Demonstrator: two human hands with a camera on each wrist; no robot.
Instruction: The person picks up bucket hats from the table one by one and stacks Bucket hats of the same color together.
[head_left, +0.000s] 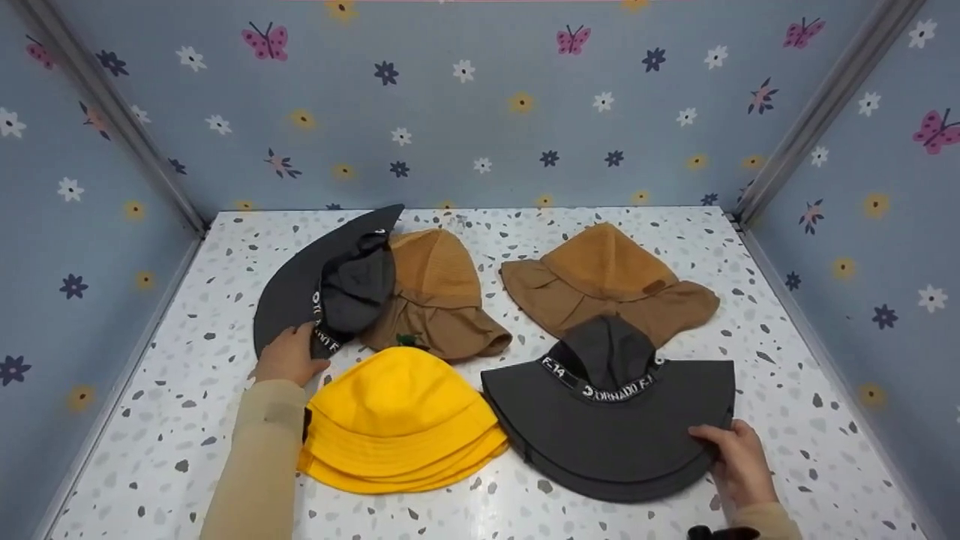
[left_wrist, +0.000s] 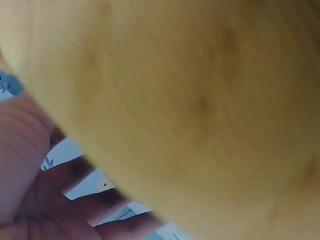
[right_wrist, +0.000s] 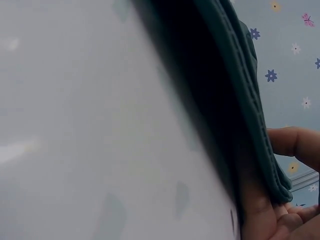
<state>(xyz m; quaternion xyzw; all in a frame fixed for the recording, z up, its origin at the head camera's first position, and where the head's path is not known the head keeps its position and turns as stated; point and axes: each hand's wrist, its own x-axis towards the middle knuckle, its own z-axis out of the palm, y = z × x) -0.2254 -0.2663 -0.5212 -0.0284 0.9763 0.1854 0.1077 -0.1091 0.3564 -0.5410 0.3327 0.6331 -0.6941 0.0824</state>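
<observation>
In the head view my right hand (head_left: 741,457) pinches the brim edge of a dark grey wide-brimmed hat (head_left: 607,442) with white lettering round its band. The right wrist view shows the dark brim (right_wrist: 255,115) between thumb and fingers, lifted off the white surface at this side. My left hand (head_left: 289,356) rests at the lower brim of a second dark grey hat (head_left: 289,277), tilted at the left. Spread fingers (left_wrist: 105,202) appear in the left wrist view, much of which the beige sleeve (left_wrist: 185,110) hides. Between the hands lie stacked yellow bucket hats (head_left: 397,420).
A brown hat (head_left: 442,270) lies partly beneath the left grey hat. Another brown hat (head_left: 600,277) sits behind the right grey one. The speckled white table (head_left: 780,360) is enclosed by flower-patterned blue walls (head_left: 480,112) at the back and both sides.
</observation>
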